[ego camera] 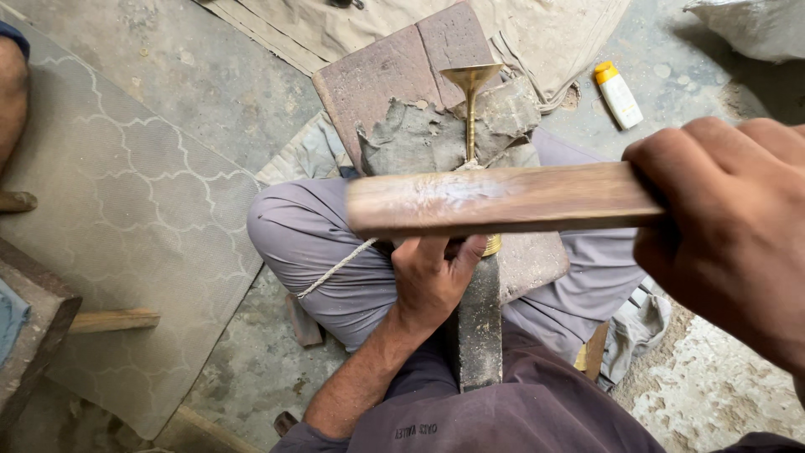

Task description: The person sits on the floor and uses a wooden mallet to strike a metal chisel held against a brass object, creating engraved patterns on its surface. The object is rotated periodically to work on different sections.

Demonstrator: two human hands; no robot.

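Right hand (pixel 729 243): clenched around one end of a flat wooden bat (pixel 495 200), held raised and close to the camera. The bat's long axis runs crosswise, extending from this hand toward the person's left.

Left hand (pixel 432 277): gripping the lower end of a brass funnel-shaped stem (pixel 470 109); the fingers wrap round it where a brass collar shows just beside the thumb. Exactly how the base is seated cannot be told, since the bat covers that stretch.

The brass piece stands away from the left hand, its long axis pointing forward, at right angles to the bat, flared mouth at the far end. Its shaft lies across a grey, crumpled pad (pixel 436 134) resting on a reddish stone slab (pixel 377 80) propped on the lap.

The bat sits directly above the stem, just ahead of the left hand's knuckles; the right hand is well off to the side. A dark metal bar (pixel 480 327) runs back from the left hand toward the body. A white bottle with a yellow cap (pixel 619 95) lies on the floor beyond the right hand.
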